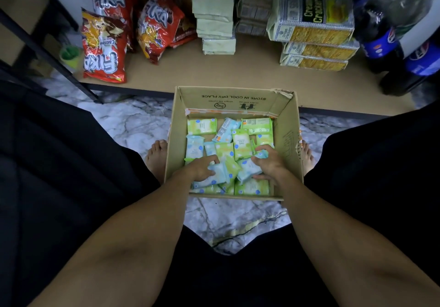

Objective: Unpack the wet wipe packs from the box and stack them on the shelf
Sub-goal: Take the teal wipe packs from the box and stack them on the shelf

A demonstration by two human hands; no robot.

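Observation:
An open cardboard box (pixel 285 125) stands on the marble floor between my feet, holding several green and light blue wet wipe packs (pixel 241 143). Both my hands are inside it, at its near side. My left hand (pixel 202 167) grips a light blue pack (pixel 215 175) near the box's near-left part. My right hand (pixel 269 161) curls over another light blue pack (pixel 248 168), thumb at its near edge. The low brown shelf (pixel 250 73) lies just beyond the box.
On the shelf stand red snack bags (pixel 104 47) at the left, stacked pale packets (pixel 217 30) in the middle, cream cracker packs (pixel 314 32) at the right, and dark soda bottles (pixel 381 40) far right. A black shelf post (pixel 59 51) rises at the left.

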